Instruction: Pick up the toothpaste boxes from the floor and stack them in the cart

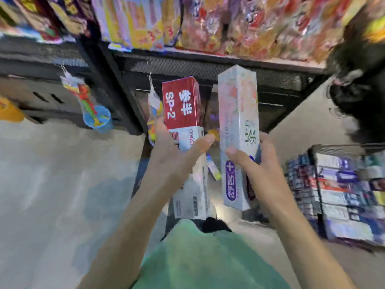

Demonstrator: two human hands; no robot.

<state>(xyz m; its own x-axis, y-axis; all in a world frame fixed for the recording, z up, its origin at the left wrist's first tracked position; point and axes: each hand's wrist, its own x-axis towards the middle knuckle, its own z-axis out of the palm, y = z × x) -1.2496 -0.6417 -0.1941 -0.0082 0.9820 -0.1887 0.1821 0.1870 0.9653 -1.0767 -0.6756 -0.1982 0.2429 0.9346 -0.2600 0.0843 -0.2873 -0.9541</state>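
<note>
My left hand [177, 155] grips a red and white toothpaste box [183, 105] held upright in front of me. Beside it, my right hand [260, 170] holds a taller white and purple toothpaste box [237, 113], thumb across its front. The two boxes stand side by side with a narrow gap between them. At the right edge, the black wire cart [341, 147] holds several stacked toothpaste boxes [337, 197]. A small box [214, 170] lies on the floor between the two held boxes, partly hidden.
A black shelf unit [208, 65] loaded with snack bags [229, 24] stands straight ahead. Toy packets [91, 107] hang from hooks on its front. Grey floor [52, 195] spreads to the left. A dark figure [358, 80] is at the upper right.
</note>
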